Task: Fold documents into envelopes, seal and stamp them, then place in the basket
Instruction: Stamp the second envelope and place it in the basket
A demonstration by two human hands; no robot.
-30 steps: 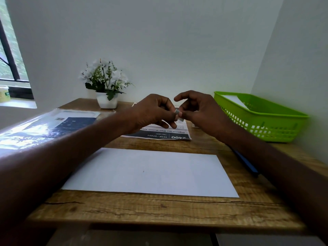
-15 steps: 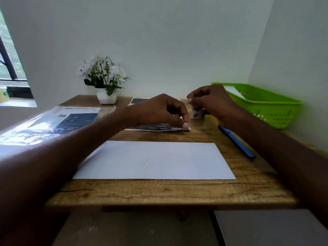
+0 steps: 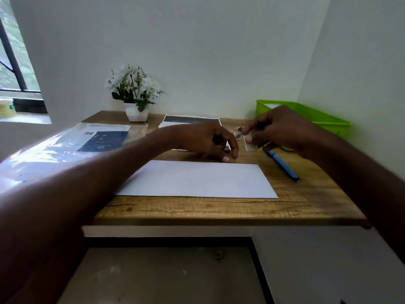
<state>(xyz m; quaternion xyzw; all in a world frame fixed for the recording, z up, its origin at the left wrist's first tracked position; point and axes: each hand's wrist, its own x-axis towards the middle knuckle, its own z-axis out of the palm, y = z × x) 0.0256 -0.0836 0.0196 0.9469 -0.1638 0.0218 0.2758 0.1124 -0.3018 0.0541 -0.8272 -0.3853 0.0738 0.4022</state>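
Right hand, up in the right-centre of the frame, pinches a small pale slip between thumb and fingers, most likely a stamp or its backing, though it is too small and blurred to be sure. Just left of it, a little cluster of tiny pieces sits on the counter. Left hand, mid-frame, has its fingers curled with the tips down near the far edge of the white envelope; whether that grip has anything in it, I cannot tell. The envelope lies flat in the centre of the frame, face blank, no stamp on it yet. Behind the hands lies a printed document, half dark, and a blue pen rests just right of the envelope. The green basket waits at the right, against the wall. This reads as the stamping step. Next move, by my judgement: bring the slip down onto a corner of the envelope, square it, press it flat, then carry the envelope to the basket.
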